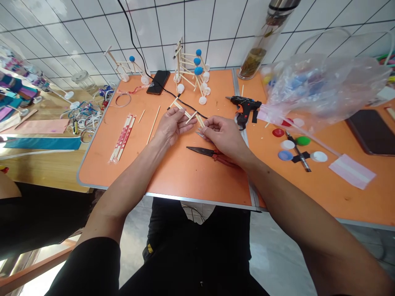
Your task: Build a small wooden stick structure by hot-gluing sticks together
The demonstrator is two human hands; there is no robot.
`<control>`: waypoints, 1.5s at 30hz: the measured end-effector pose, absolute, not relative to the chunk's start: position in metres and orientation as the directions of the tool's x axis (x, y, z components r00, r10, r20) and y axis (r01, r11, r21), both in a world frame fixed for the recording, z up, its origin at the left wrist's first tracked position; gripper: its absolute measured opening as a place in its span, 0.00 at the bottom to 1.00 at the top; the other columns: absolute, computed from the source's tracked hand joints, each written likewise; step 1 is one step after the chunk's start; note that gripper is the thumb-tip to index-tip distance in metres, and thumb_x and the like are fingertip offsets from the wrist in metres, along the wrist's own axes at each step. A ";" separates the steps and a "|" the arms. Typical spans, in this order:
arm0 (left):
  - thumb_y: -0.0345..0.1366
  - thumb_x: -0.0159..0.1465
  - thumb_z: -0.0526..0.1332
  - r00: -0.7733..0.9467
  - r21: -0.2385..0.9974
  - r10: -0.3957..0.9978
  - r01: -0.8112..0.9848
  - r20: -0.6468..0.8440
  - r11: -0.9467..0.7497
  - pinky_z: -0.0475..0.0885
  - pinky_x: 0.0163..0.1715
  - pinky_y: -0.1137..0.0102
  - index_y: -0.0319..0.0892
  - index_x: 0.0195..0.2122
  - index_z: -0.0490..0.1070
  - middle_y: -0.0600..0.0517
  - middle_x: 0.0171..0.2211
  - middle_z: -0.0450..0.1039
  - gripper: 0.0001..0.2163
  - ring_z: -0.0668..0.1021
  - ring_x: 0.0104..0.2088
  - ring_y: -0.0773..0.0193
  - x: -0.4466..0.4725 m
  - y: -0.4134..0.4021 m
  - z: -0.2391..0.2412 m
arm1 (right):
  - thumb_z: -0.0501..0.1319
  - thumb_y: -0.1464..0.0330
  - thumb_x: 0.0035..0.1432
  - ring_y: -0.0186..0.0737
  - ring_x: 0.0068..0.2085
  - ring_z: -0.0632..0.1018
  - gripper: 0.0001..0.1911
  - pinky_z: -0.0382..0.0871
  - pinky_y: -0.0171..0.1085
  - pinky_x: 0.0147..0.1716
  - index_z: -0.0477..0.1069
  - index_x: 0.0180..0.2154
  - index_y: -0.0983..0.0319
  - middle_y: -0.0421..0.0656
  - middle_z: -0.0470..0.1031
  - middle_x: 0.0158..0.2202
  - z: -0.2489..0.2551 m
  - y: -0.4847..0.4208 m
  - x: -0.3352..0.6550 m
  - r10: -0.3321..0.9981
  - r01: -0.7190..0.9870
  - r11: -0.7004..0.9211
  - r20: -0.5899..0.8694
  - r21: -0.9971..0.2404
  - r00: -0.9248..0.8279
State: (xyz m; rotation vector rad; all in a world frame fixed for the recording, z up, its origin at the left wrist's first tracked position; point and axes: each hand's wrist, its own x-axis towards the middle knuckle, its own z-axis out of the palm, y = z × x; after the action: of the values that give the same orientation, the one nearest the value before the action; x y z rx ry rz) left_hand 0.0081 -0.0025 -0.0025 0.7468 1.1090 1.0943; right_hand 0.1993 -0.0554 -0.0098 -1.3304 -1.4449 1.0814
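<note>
My left hand (174, 125) pinches a small frame of joined wooden sticks (182, 111), dark at some ends, between thumb and fingers. Close beside it, my right hand (224, 135) is closed on short wooden sticks (200, 120), their pale ends poking out past the fingertips. A pointed grey metal piece (202, 134) shows just under the right fingertips; what it belongs to is hidden. Below that hand lie red-handled pliers (203, 151), jaws pointing left, handles partly covered by the wrist. A black glue gun (245, 109) rests on the orange table (173, 176), beyond the right hand.
Stick models with blue and white caps (191, 70) stand at the back near a phone (158, 82) and a black cable (185, 102). Wrapped chopsticks (122, 137) lie left. At right are bottle caps (285, 155), a plastic bag (324, 86) and a tall bottle (256, 53).
</note>
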 end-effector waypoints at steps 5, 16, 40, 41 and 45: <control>0.35 0.75 0.72 0.065 0.883 0.946 -0.345 -0.317 0.319 0.87 0.48 0.67 0.46 0.39 0.65 0.53 0.34 0.87 0.14 0.93 0.45 0.57 0.012 -0.005 0.000 | 0.73 0.71 0.60 0.37 0.32 0.79 0.04 0.78 0.37 0.37 0.80 0.36 0.59 0.40 0.80 0.31 -0.010 -0.059 0.197 0.996 0.197 -0.044 -0.059 -0.979 -0.071; 0.31 0.63 0.78 0.118 0.906 0.962 -0.326 -0.245 0.270 0.87 0.54 0.62 0.48 0.45 0.65 0.51 0.41 0.88 0.21 0.93 0.50 0.54 0.011 -0.007 -0.006 | 0.74 0.71 0.60 0.34 0.29 0.76 0.06 0.73 0.35 0.31 0.78 0.35 0.59 0.40 0.79 0.30 -0.004 -0.064 0.197 0.978 0.104 -0.148 -0.161 -0.983 -0.134; 0.27 0.67 0.76 0.164 0.856 0.950 -0.412 -0.266 0.311 0.85 0.61 0.61 0.47 0.54 0.69 0.46 0.54 0.89 0.20 0.89 0.62 0.50 0.015 -0.015 0.003 | 0.73 0.73 0.66 0.33 0.29 0.76 0.05 0.73 0.33 0.32 0.80 0.36 0.60 0.40 0.79 0.29 -0.003 -0.062 0.199 0.986 0.135 -0.124 -0.137 -0.983 -0.096; 0.26 0.67 0.74 0.171 0.842 0.947 -0.434 -0.273 0.321 0.85 0.62 0.60 0.47 0.55 0.69 0.46 0.55 0.89 0.21 0.89 0.63 0.51 0.015 -0.015 0.003 | 0.72 0.73 0.67 0.33 0.29 0.77 0.05 0.73 0.33 0.32 0.80 0.36 0.60 0.40 0.79 0.30 -0.003 -0.062 0.199 0.986 0.138 -0.129 -0.142 -0.982 -0.092; 0.19 0.65 0.71 0.169 0.804 0.942 -0.491 -0.289 0.335 0.83 0.66 0.58 0.46 0.56 0.70 0.45 0.59 0.88 0.23 0.87 0.66 0.51 0.016 -0.016 0.003 | 0.72 0.75 0.66 0.32 0.29 0.77 0.06 0.73 0.32 0.32 0.80 0.36 0.60 0.40 0.80 0.30 -0.002 -0.063 0.198 0.985 0.140 -0.138 -0.150 -0.980 -0.081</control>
State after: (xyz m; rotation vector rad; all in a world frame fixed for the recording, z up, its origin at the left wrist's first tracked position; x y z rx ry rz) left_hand 0.0157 -0.0158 0.0029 0.6222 0.8923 1.1175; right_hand 0.1979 -0.0626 -0.0021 -1.3738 -1.3058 1.3186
